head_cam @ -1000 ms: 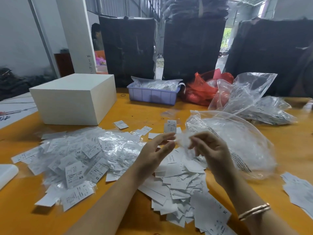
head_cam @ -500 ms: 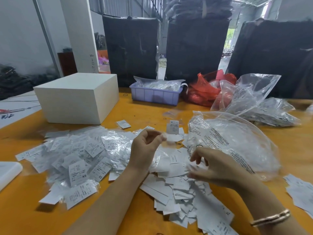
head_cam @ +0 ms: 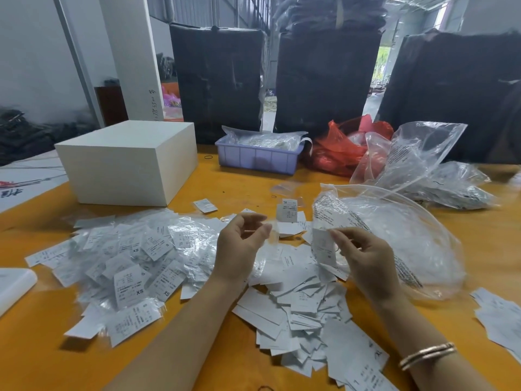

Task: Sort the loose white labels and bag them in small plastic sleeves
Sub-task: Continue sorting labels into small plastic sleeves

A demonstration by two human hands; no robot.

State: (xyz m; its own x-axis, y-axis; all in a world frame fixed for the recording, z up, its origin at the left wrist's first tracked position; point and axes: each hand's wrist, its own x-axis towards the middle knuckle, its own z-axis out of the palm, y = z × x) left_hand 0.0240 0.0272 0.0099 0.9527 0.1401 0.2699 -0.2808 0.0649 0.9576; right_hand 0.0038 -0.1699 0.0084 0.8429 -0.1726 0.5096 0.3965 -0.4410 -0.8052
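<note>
A heap of loose white labels (head_cam: pixel 298 303) lies on the orange table in front of me. To its left spreads a pile of labels in small clear sleeves (head_cam: pixel 132 258). My left hand (head_cam: pixel 239 246) is raised over the heap, its fingers curled and pinching a small clear sleeve (head_cam: pixel 272 235). My right hand (head_cam: pixel 363 258) pinches one white label (head_cam: pixel 322 246) upright beside it, a short gap from the sleeve. A large clear bag of empty sleeves (head_cam: pixel 394 232) lies just behind my right hand.
A white box (head_cam: pixel 127 165) stands at the back left, a lilac tray (head_cam: pixel 256 158) with bagged items and a red bag (head_cam: pixel 338 148) behind. More clear bags (head_cam: pixel 423 162) lie back right. Labels (head_cam: pixel 501 320) sit at the right edge, a white object (head_cam: pixel 14 286) at the left edge.
My right hand dipped to the loose heap, picked up a label and lifted it toward my left hand. My left hand stayed raised, holding the clear sleeve.
</note>
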